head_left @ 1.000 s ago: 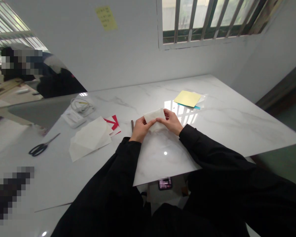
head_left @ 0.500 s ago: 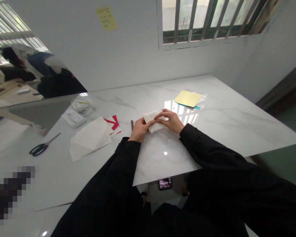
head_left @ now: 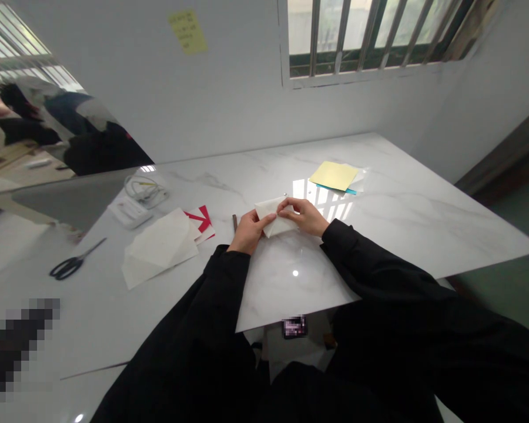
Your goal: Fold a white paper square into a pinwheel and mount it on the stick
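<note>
A small folded piece of white paper lies on the white marble table in front of me. My left hand pinches its near left edge, fingers closed on the paper. My right hand presses and pinches the paper's right side, its fingers curled over the fold. Both arms are in black sleeves. Most of the paper's right half is hidden under my right hand.
Left of my hands lie larger white sheets, red paper scraps, black scissors, a thin dark stick and a white cable and box. Yellow and blue sheets lie at the back right. A person sits far left.
The paper's raised far flap has been folded down flatter. My right hand's fingers slid left over the fold; my left hand kept its pinch.
</note>
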A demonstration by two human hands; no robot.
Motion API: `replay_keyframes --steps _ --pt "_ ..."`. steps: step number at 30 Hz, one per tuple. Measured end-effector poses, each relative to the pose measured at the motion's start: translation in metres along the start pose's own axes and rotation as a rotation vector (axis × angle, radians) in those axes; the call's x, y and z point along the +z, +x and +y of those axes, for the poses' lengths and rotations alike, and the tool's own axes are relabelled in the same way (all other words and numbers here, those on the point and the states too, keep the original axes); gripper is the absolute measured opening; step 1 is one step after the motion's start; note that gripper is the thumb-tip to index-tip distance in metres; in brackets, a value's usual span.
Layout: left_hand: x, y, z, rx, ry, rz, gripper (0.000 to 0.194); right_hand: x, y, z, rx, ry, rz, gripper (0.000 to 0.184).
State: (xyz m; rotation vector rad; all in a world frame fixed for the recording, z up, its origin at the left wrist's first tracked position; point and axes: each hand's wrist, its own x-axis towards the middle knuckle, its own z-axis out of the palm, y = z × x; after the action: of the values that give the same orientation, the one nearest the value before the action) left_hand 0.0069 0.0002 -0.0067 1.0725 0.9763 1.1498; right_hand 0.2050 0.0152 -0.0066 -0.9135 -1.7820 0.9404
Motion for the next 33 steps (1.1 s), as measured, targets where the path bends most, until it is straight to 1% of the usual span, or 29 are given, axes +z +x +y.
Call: replay_keyframes --steps 3,6,9,13,17,21,26,30,33 --pt "0.000 0.000 0.000 0.007 -0.001 0.015 0.060 -0.001 0.001 -0.001 0.018 0.138 0.002 0.028" --pt "-0.001 0.000 0.000 0.003 -0.005 0.028 0.059 -0.005 0.001 -0.002 0.097 0.255 0.001 0.034" --pt "-0.001 -0.001 0.002 0.005 -0.025 0.037 0.060 -0.010 0.001 -0.005 0.180 0.344 0.016 0.036" --pt "-0.001 -0.002 0.005 0.013 -0.055 0.047 0.059 -0.014 0.000 -0.009 0.223 0.415 0.034 0.037" --pt "-0.001 -0.002 0.005 0.021 -0.068 0.067 0.057 -0.013 0.000 -0.007 0.240 0.356 0.002 0.038" --pt "-0.001 -0.002 0.004 0.011 -0.058 0.080 0.058 -0.010 -0.001 -0.002 0.197 0.251 -0.016 0.035" --pt "-0.001 -0.002 0.003 0.012 -0.049 0.067 0.059 -0.009 -0.003 -0.003 0.123 0.080 0.017 0.028" --pt "-0.001 -0.002 0.003 0.013 -0.025 0.064 0.060 -0.009 -0.004 -0.005 0.084 -0.002 0.046 0.027" --pt "-0.001 -0.003 0.004 0.014 -0.026 0.040 0.060 -0.009 -0.004 -0.005 0.061 -0.054 0.061 0.025"
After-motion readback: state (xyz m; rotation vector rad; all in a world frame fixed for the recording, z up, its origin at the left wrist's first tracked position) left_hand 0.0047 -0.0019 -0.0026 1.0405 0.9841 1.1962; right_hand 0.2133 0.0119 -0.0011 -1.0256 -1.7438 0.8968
